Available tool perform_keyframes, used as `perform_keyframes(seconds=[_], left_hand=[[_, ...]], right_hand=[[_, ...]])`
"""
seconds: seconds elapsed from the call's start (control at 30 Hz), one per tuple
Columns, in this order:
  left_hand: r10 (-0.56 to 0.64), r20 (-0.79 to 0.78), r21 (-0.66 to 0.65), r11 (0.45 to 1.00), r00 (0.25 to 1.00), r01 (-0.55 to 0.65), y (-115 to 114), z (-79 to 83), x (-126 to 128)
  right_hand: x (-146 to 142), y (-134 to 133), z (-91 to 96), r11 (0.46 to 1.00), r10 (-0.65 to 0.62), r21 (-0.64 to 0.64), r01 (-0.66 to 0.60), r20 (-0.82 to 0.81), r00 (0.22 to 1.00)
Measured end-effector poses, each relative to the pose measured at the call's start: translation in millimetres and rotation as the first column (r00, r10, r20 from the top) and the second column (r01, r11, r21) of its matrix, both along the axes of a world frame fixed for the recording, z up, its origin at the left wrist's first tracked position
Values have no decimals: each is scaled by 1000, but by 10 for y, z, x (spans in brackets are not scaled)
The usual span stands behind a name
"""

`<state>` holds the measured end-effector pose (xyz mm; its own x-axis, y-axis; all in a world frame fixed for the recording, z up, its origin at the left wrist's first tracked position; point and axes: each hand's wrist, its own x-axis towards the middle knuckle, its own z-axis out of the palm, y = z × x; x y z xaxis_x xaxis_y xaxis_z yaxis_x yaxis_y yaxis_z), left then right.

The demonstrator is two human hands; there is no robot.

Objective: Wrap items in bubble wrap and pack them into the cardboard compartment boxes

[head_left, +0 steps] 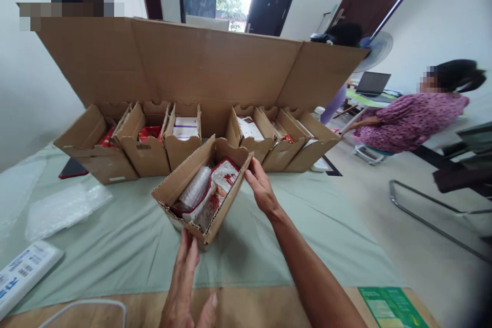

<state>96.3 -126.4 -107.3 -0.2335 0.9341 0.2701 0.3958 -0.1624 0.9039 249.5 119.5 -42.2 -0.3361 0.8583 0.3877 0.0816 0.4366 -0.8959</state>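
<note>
While six far boxes stand aligned, flanking a gap, the near carton is out of line, right fingers gripping its far corner, left fingers unclosed against its near end.

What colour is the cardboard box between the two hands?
The cardboard box is brown, clearest in the head view.
</note>
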Motion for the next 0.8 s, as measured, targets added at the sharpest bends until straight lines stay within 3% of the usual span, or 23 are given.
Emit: perform_keyframes(seconds=[0.13,0.3,0.6,0.7,0.8], left_hand=[[-14,-3,-80,997,1000,14,108,122,41],[-49,5,-60,997,999,49,214,218,225],[-119,-31,-44,992,992,118,250,205,475],[-119,-67,-9,993,991,119,284,186,492],[-121,-122,21,992,985,124,383,209,458]], right_hand=[[-214,217,-26,998,-42,39,41,21,999],[-414,437,-59,990,-134,38,135,-13,991],[-278,170,-84,984,-145,110,144,1,989],[-255,132,-230,986,-131,95,138,-72,989],[-261,118,-528,974,-225,-32,223,-81,971]])
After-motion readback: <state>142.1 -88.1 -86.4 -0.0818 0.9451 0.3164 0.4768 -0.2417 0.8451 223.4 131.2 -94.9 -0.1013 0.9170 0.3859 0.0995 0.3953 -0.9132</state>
